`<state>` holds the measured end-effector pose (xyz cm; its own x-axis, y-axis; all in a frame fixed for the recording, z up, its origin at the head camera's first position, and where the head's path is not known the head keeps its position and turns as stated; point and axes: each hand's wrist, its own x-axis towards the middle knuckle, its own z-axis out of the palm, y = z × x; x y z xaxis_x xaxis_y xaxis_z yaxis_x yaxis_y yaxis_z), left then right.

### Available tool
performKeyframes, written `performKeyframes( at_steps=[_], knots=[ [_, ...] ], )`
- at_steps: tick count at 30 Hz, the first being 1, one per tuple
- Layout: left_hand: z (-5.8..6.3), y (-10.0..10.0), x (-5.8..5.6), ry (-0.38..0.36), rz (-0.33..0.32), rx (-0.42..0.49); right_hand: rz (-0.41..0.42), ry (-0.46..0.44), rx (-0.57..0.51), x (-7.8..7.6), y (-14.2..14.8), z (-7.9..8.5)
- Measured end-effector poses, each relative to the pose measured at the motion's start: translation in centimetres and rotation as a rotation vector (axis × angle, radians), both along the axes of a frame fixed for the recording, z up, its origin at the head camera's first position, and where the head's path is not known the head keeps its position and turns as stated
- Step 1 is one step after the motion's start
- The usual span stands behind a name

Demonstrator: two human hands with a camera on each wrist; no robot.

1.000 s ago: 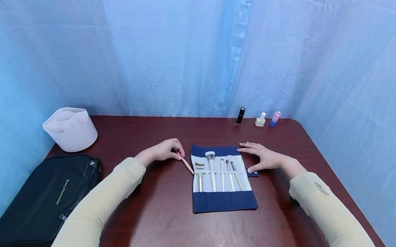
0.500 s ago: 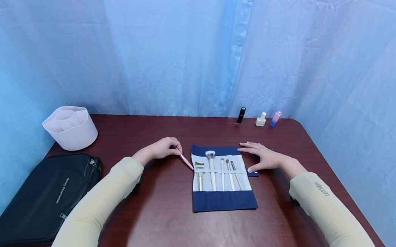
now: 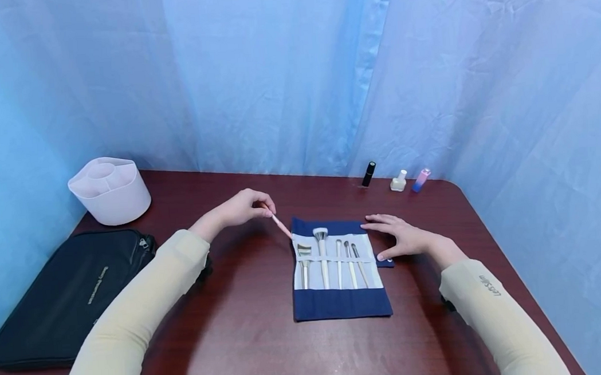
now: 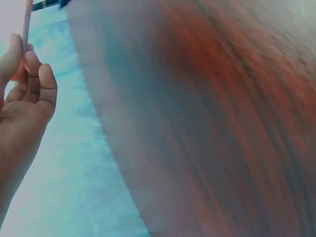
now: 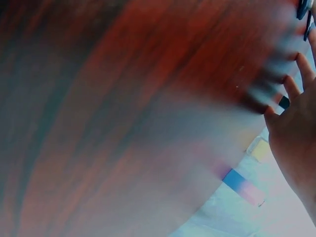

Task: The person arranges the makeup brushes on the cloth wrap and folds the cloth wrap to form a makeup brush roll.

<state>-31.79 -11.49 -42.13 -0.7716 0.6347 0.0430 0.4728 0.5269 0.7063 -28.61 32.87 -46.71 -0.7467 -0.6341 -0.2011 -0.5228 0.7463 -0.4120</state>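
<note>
Counter [image 3: 248,351], dark reddish wood, rounded at the far right corner. Item: 1 slim pink stick [image 3: 281,225], slanting above the counter's middle, its lower end at the left edge of the brush roll; whether the two touch I cannot tell. Left hand [image 3: 244,208]: narrow, thumb and fingers pinching the stick's upper end. Item: 1 brush roll [image 3: 341,304], navy and white, laid unfolded between the counter's middle and its right edge; within, 5 brushes [image 3: 323,263] side by side under a pale strap. Right hand [image 3: 404,238]: wide, fingers spread and holding nothing, fingertips at the roll's right edge. Item: 1 black case [image 3: 49,300] with gold lettering, flat along the counter's left edge. Item: 1 white organizer [image 3: 123,201], divided, upright at the far left corner. Near the far edge, toward the far right corner, 3 pieces standing apart: 1 black tube [image 3: 369,174], 1 white-capped bottle [image 3: 398,182], 1 pink-and-blue tube [image 3: 421,180]. Backdrop: pale blue curtain [image 3: 273,86].
</note>
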Motion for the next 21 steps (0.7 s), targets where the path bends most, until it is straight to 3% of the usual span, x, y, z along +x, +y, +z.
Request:
performKeyframes(
  at_steps=[7, 15, 21],
  knots=[
    [2.1, 1.2, 0.1, -0.022, 0.092, 0.100, 0.012, 0.006, 0.006, 0.0, -0.1, 0.3],
    [4.7, 3.8, 0.5, -0.100, 0.119, 0.246, 0.014, 0.012, 0.009, 0.2, 0.0, 0.2],
    [6.0, 6.2, 0.8, -0.090, 0.117, 0.318, 0.004, 0.010, 0.009, 0.0, -0.1, 0.1]
  ],
)
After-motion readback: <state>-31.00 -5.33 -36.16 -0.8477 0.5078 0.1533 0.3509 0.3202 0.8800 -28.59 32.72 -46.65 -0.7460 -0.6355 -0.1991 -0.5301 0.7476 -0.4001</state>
